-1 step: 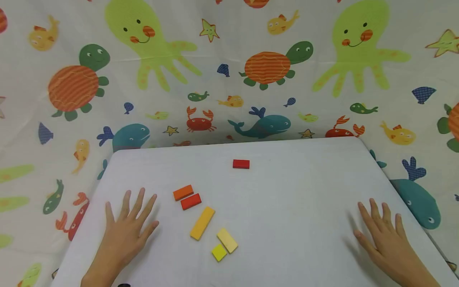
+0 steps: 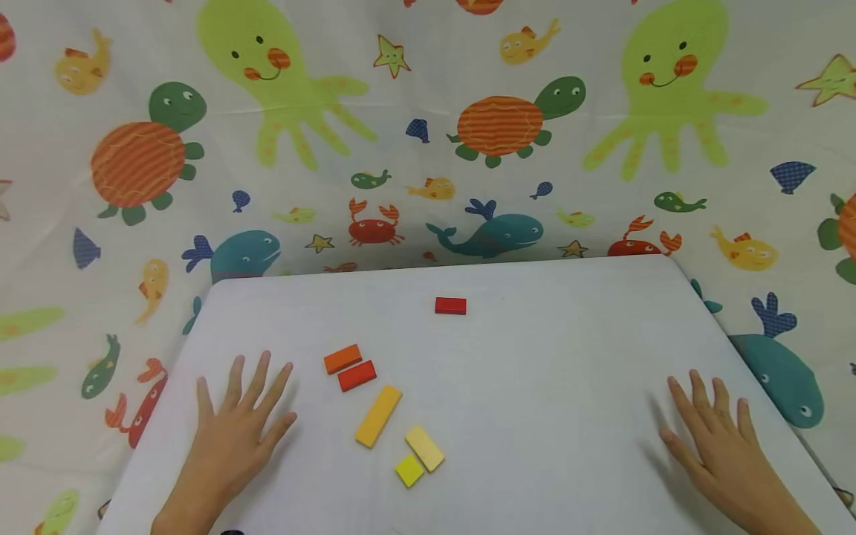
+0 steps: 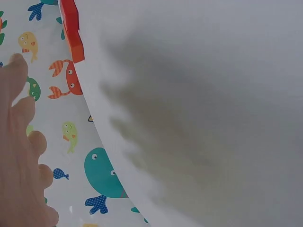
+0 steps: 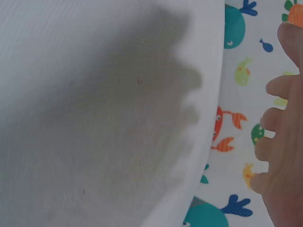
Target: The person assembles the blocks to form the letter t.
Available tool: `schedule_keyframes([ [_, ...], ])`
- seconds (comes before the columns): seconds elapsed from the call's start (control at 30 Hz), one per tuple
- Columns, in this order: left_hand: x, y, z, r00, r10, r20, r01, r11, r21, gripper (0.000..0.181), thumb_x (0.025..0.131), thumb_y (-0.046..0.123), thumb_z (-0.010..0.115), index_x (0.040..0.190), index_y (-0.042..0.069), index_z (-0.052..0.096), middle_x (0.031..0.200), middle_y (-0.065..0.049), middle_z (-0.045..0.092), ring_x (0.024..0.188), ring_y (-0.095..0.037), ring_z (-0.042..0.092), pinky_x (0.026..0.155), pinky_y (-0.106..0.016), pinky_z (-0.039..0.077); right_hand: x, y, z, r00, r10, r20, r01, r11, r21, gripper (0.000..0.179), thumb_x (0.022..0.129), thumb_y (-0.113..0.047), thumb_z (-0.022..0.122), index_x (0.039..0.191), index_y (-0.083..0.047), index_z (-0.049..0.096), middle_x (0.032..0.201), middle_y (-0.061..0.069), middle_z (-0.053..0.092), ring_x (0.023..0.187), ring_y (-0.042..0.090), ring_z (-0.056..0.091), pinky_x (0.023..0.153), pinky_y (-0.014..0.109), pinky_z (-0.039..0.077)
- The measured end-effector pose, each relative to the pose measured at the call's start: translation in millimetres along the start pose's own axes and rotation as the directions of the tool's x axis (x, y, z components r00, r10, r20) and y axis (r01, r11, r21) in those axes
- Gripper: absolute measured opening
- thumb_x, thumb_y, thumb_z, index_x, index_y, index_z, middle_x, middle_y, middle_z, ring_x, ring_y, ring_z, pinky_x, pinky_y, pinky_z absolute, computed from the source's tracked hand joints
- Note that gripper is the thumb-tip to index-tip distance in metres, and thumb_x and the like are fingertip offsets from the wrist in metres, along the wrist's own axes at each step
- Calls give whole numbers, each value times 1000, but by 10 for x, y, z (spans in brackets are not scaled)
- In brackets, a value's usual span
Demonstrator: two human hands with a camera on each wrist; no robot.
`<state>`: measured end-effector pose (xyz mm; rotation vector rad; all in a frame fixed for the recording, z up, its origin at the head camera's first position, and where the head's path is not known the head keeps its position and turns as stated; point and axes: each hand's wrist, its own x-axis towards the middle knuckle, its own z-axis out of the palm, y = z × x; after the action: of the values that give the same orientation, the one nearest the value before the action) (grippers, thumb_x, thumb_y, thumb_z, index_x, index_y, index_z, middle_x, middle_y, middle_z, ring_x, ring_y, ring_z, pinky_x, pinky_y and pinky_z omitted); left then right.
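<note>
My left hand (image 2: 230, 438) is spread palm down over the left side of the white table, with straight fingers and nothing held. Just to its right lie an orange block (image 2: 342, 359) and a red block (image 2: 357, 376), close together. Nearer the middle is a longer yellow-orange block (image 2: 378, 416). A pale yellow block (image 2: 424, 448) lies beside a small bright yellow block (image 2: 409, 470). Farther back, another red block (image 2: 451, 305) lies alone. My right hand (image 2: 732, 461) is spread over the table's right side, holding nothing, far from the blocks. Both wrist views show hand shadows on the tabletop.
The white table (image 2: 548, 371) is bounded by a far edge and slanting side edges. Behind and beside it hangs a pale cloth (image 2: 414, 67) printed with sea animals. A small dark object (image 2: 232, 532) shows at the bottom edge near my left wrist.
</note>
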<state>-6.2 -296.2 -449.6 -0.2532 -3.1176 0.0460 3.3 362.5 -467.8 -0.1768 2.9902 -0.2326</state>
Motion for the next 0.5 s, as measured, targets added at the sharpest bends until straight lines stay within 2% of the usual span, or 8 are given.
schedule_keyframes([
  [0.2,-86,-44,30,1000,-3,-16,3,1000,-11,91,99,55,60,169,30,8,176,-15,9,161,-47,-5,116,-70,-27,-27,-40,-1,998,-58,-34,59,998,28,87,109,-46,49,168,-13,-6,171,28,-14,155,49,-28,117,62,-31],
  [0.33,-110,-34,28,999,3,-38,-4,1000,-17,90,99,53,61,169,29,10,176,-15,12,161,-47,0,118,-73,-22,-9,-89,-10,993,-88,-82,91,995,33,85,108,-43,51,168,-16,-3,172,27,-10,157,40,-29,120,60,-28],
  [0.5,-123,-6,29,999,4,-47,-6,999,-41,90,99,51,62,169,28,12,176,-15,12,161,-47,3,119,-77,-15,17,-174,-22,980,-134,-147,147,985,87,81,108,-35,55,169,-15,6,173,26,-2,161,36,-21,126,56,-21],
])
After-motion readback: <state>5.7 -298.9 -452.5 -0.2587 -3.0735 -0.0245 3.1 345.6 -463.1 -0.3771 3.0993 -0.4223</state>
